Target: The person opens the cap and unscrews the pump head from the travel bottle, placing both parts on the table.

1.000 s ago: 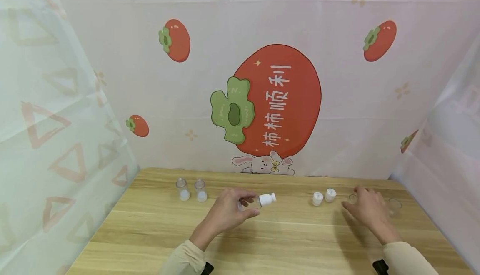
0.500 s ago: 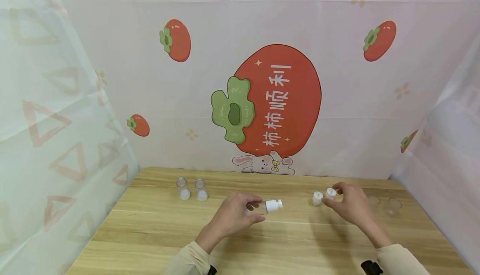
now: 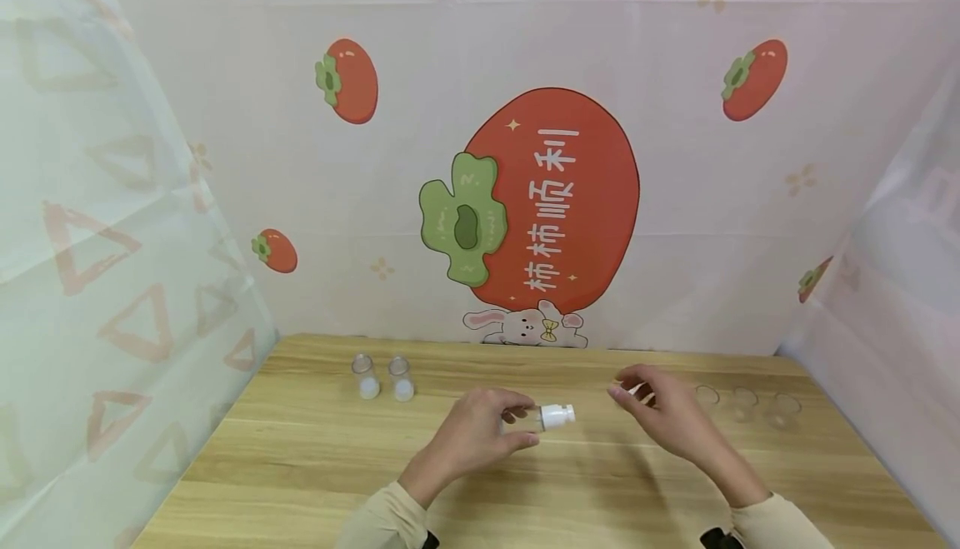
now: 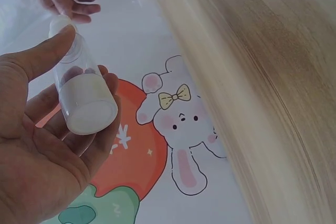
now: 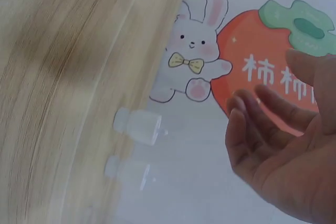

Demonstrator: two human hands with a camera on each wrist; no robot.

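Note:
My left hand (image 3: 483,432) holds a small clear pump bottle (image 4: 86,90) between thumb and fingers. Its white pump top (image 3: 557,416) points right in the head view, and its white base faces the left wrist camera. My right hand (image 3: 667,411) hovers to the right of the bottle, fingers loosely bent, with nothing seen in its grasp. Two white pump tops (image 5: 139,125) stand on the table in the right wrist view, apart from the fingers. In the head view that hand mostly hides them.
Two clear bottles (image 3: 365,378) with white bottoms stand at the back left of the wooden table (image 3: 300,466). Three transparent round caps or cups (image 3: 745,403) sit in a row at the right. A printed cloth backdrop (image 3: 555,41) rises behind the table's far edge.
My right hand has moved left from the transparent caps, past the white pump tops. My left hand has carried the bottle slightly right and toward me.

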